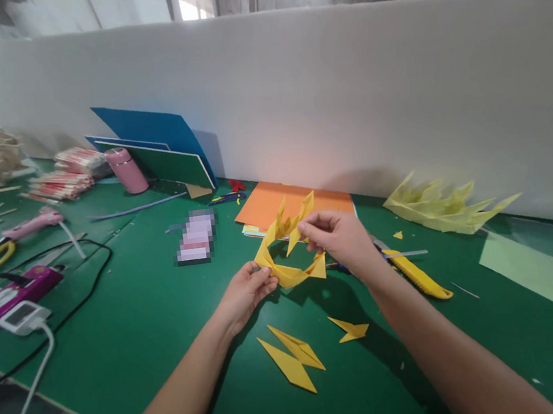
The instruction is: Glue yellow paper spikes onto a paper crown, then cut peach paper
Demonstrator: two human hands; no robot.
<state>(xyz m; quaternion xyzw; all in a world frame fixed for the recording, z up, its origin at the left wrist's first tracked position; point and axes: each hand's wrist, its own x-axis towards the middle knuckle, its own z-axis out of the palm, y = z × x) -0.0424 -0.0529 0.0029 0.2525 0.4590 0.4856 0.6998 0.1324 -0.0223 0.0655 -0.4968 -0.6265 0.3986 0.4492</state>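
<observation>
Above the middle of the green bench (148, 357), a yellow paper ring (290, 277) is up in the air, with folded tips that poke out like spikes. The left grip (247, 295) pinches the ring's left side, thumb on top. The right grip (338, 238) is closed on a pointy yellow piece (293, 240) at the ring's far side; I can't tell if that piece is joined on.

On the bench below lie two long folded papers (286, 364), side by side, near the person. A small folded paper (352, 330) with sharp ends lies to their right. Past the right wrist there is a yellow cutter (418, 275), and beyond it a pale yellow spiky paper (450, 207) by the white wall (367, 88). Orange paper (260, 203) lies flat behind the ring. Far to the left, a pink bottle (127, 171) leans beside a green board (165, 163).
</observation>
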